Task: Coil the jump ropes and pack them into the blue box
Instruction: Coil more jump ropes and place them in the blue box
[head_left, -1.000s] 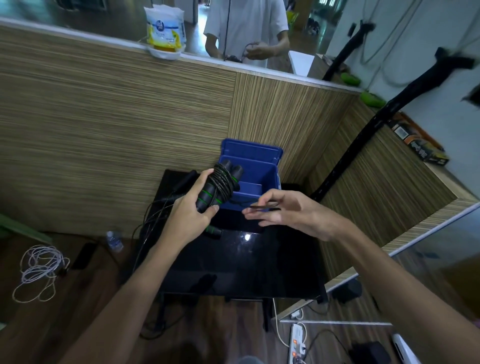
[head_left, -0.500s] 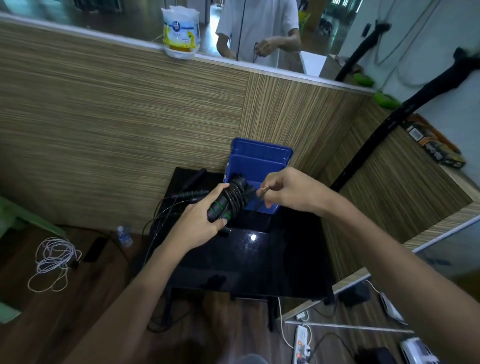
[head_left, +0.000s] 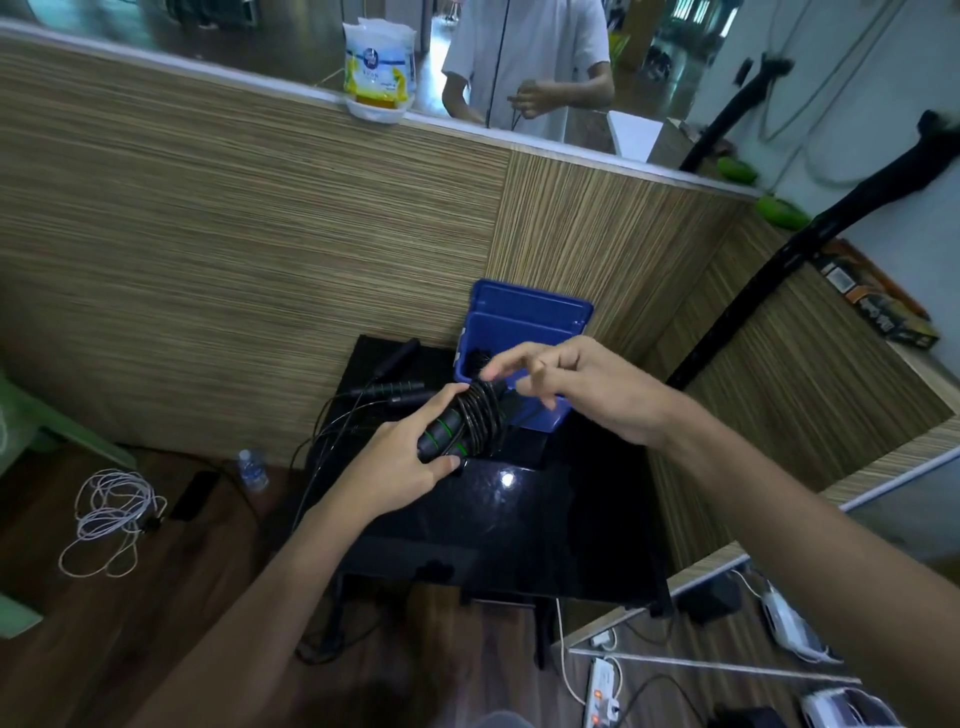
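My left hand (head_left: 402, 462) grips a black jump rope bundle (head_left: 465, 426) with green rings on its handles and cord wound round them. It hovers over the black glossy table (head_left: 519, 530), just in front of the open blue box (head_left: 524, 332). My right hand (head_left: 582, 389) is above the bundle's far end, its fingers spread and its fingertips at the top of the coil. More black jump ropes (head_left: 389, 387) lie uncoiled at the table's back left, their cords hanging off the edge. Something dark lies inside the box.
A wood-grain partition rises behind and to the right of the table. On the floor at left lie a white cable (head_left: 111, 512), a phone (head_left: 195, 493) and a small water bottle (head_left: 253, 470). A power strip (head_left: 602, 691) sits below right. A person (head_left: 524, 62) stands beyond the partition.
My right hand has gone from pinching the cord's loose end beside the bundle to spreading its fingers over the coil's top. The bundle stays in my left hand near the box.
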